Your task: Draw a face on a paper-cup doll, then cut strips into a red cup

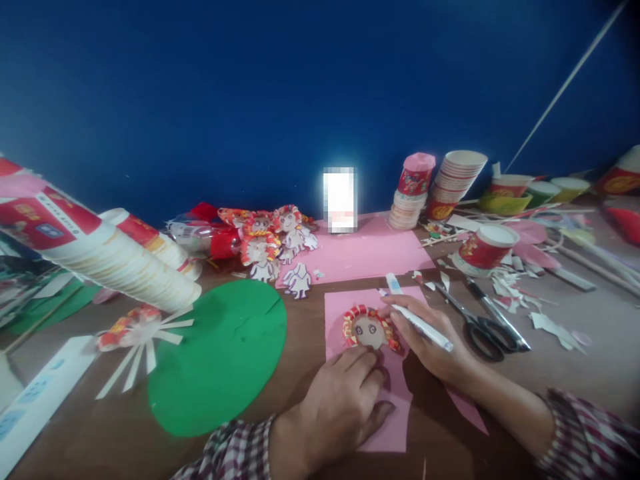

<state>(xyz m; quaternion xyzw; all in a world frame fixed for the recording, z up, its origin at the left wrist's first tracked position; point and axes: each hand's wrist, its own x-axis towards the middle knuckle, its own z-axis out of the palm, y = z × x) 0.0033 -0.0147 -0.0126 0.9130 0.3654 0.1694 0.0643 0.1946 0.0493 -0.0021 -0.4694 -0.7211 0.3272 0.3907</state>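
Observation:
A doll face point(367, 330) made from a paper cup lies on a pink paper sheet point(340, 303). Curled red and yellow strips frame it like hair, and two eyes are drawn on it. My left hand point(345, 393) presses its bent fingers on the face's lower edge, hiding the part below the eyes. At the right side of the curls, my right hand point(433, 340) is closed around a white marker pen point(425, 328), which slants across the fingers. Whether the pen touches the face cannot be made out.
Black-handled scissors point(483, 330) and a black pen point(495, 313) lie at right among paper scraps point(555, 330). A green paper disc point(220, 360) and a cut cup with fanned strips point(145, 333) lie left. Cup stacks point(125, 267) and finished doll figures point(260, 240) stand behind.

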